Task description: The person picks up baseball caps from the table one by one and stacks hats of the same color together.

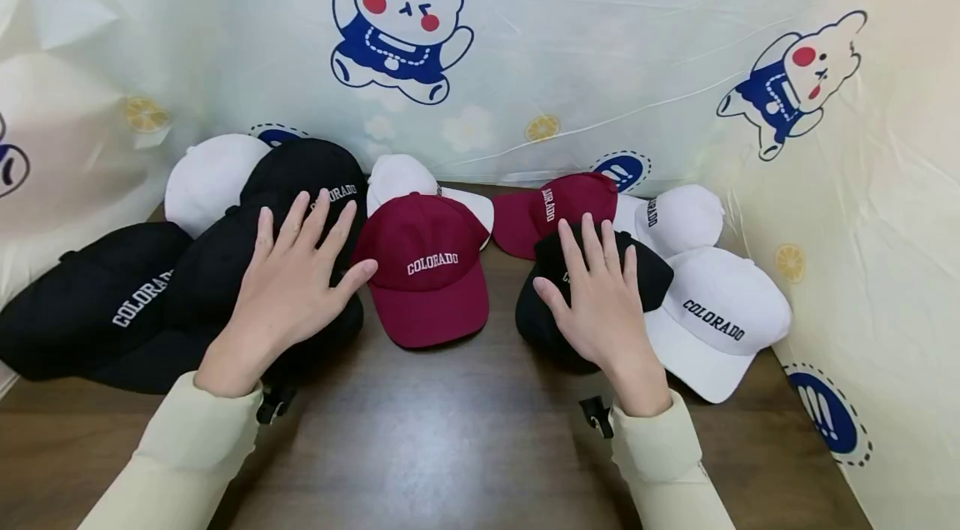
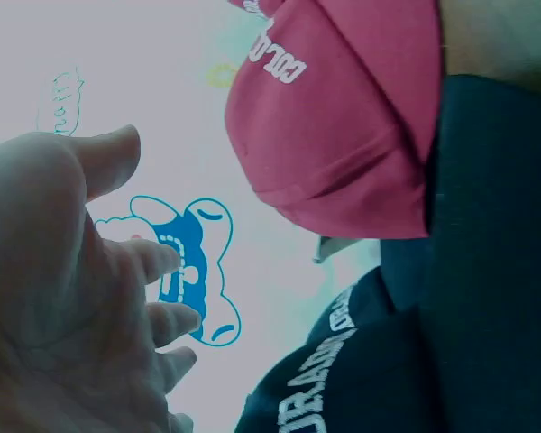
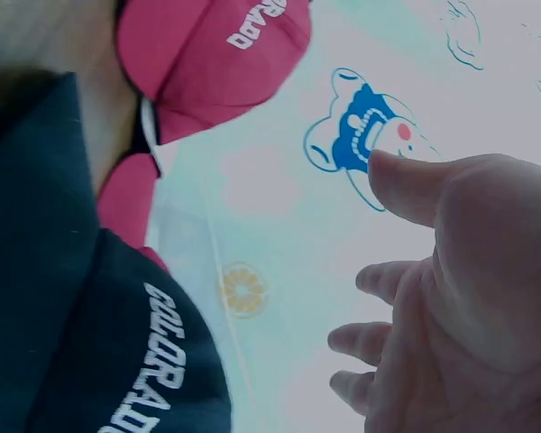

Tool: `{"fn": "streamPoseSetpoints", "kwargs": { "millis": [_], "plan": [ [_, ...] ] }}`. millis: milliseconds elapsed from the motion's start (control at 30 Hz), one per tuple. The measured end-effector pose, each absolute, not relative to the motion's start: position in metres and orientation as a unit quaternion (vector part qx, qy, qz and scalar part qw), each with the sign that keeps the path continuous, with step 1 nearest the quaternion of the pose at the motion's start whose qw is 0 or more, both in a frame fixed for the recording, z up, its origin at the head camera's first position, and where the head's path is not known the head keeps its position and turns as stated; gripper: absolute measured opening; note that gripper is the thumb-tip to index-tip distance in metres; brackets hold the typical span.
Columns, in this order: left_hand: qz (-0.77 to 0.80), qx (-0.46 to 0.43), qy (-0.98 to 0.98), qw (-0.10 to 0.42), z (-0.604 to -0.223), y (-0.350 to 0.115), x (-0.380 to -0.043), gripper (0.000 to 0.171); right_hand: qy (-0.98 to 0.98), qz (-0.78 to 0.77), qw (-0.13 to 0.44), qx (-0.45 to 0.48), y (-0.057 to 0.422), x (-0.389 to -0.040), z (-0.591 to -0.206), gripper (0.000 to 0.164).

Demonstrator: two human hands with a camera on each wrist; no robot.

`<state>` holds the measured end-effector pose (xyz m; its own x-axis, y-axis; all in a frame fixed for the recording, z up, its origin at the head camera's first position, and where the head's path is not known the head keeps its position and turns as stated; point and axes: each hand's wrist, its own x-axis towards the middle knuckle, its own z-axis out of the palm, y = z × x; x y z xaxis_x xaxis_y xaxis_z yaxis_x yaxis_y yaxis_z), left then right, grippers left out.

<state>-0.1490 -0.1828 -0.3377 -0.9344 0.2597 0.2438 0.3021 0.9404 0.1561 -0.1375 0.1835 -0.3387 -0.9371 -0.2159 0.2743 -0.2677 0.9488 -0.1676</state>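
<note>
My left hand (image 1: pixel 288 288), fingers spread and holding nothing, is over several black caps; the nearest black cap (image 1: pixel 206 276) is partly hidden by it. In the left wrist view the palm and fingers are apart from a black cap (image 2: pixel 320 379) and a maroon cap (image 2: pixel 334 117). My right hand (image 1: pixel 611 309) hovers with straight fingers over another black cap (image 1: pixel 648 263), partly covering its lettering. A gap shows between those fingers and the cap (image 3: pixel 162 361) in the right wrist view. Between both hands sits a maroon cap (image 1: pixel 431 317) lettered COLORADO, brim toward me.
White caps stand at the far left (image 1: pixel 213 180), behind the middle maroon cap (image 1: pixel 401 176), and at the right (image 1: pixel 735 288). A second maroon cap (image 1: pixel 581 197) lies behind the right hand. A bear-printed sheet (image 1: pixel 540 38) encloses the brown table (image 1: pixel 427 447) at back and sides.
</note>
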Motion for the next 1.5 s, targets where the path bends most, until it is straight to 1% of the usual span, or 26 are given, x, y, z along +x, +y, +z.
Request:
{"fn": "streamPoseSetpoints", "kwargs": {
  "millis": [100, 200, 367, 433, 533, 700, 900, 1100, 1300, 1500],
  "plan": [
    [-0.137, -0.142, -0.975, 0.107, -0.329, -0.181, -0.157, 0.077, -0.976, 0.129, 0.108, 0.135, 0.186, -0.142, -0.330, 0.075],
    [-0.183, -0.130, -0.970, 0.096, -0.321, -0.180, -0.168, 0.075, -0.967, 0.187, 0.075, 0.158, 0.186, -0.151, -0.320, 0.076],
    [-0.253, -0.132, -0.957, 0.053, -0.317, -0.176, -0.192, 0.072, -0.936, 0.292, 0.021, 0.198, 0.183, -0.171, -0.307, 0.075],
    [-0.283, -0.142, -0.948, 0.029, -0.319, -0.173, -0.202, 0.070, -0.923, 0.324, 0.009, 0.209, 0.181, -0.180, -0.306, 0.073],
    [-0.320, -0.152, -0.935, -0.002, -0.323, -0.169, -0.214, 0.066, -0.894, 0.388, -0.015, 0.225, 0.175, -0.195, -0.306, 0.066],
    [-0.362, -0.143, -0.920, -0.036, -0.333, -0.170, -0.230, 0.057, -0.850, 0.475, -0.046, 0.223, 0.161, -0.218, -0.315, 0.059],
    [-0.399, -0.104, -0.909, -0.063, -0.347, -0.178, -0.240, 0.050, -0.837, 0.512, -0.069, 0.183, 0.145, -0.231, -0.334, 0.059],
    [-0.410, -0.109, -0.901, -0.091, -0.352, -0.177, -0.246, 0.054, -0.839, 0.512, -0.076, 0.168, 0.138, -0.239, -0.349, 0.056],
    [-0.425, -0.097, -0.890, -0.133, -0.353, -0.175, -0.247, 0.056, -0.844, 0.504, -0.090, 0.163, 0.137, -0.240, -0.358, 0.054],
    [-0.451, -0.119, -0.871, -0.153, -0.351, -0.175, -0.248, 0.045, -0.840, 0.503, -0.097, 0.177, 0.134, -0.243, -0.355, 0.056]
  ]
}}
